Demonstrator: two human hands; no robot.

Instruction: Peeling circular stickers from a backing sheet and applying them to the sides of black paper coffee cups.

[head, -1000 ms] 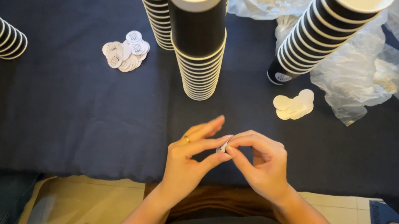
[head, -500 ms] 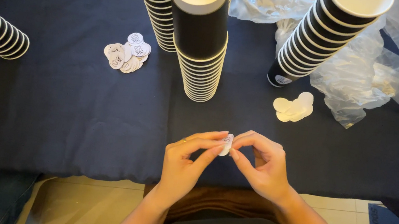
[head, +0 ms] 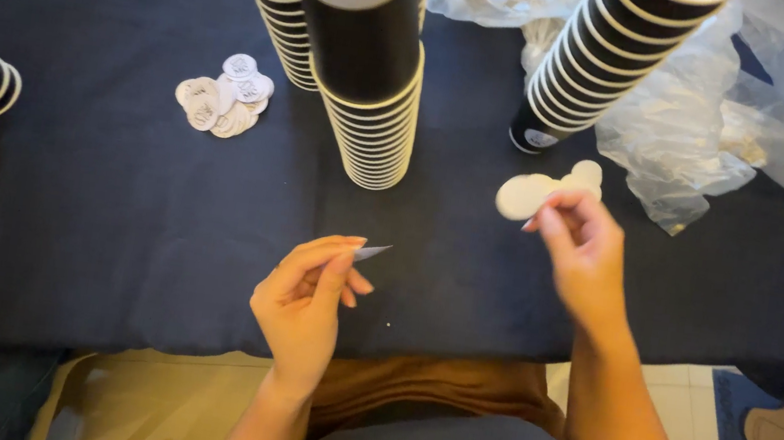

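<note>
Between your left thumb and fingers, your left hand pinches a small thin white sticker, edge-on, tip pointing right. Your right hand, fingers loosely curled and holding nothing I can see, touches the blank white round discs up-right of that pinch.

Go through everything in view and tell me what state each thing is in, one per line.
Left hand: fingers pinching a small white sticker.
Right hand: raised over the blank backing discs, fingers bent, holding nothing visible.
Middle cup stack: upright, nested, mouth up.
Right cup stack: leaning.
Printed sticker pile: loose, overlapping.
Plastic wrap: crumpled, open.
Dark tablecloth: spread flat.
</note>
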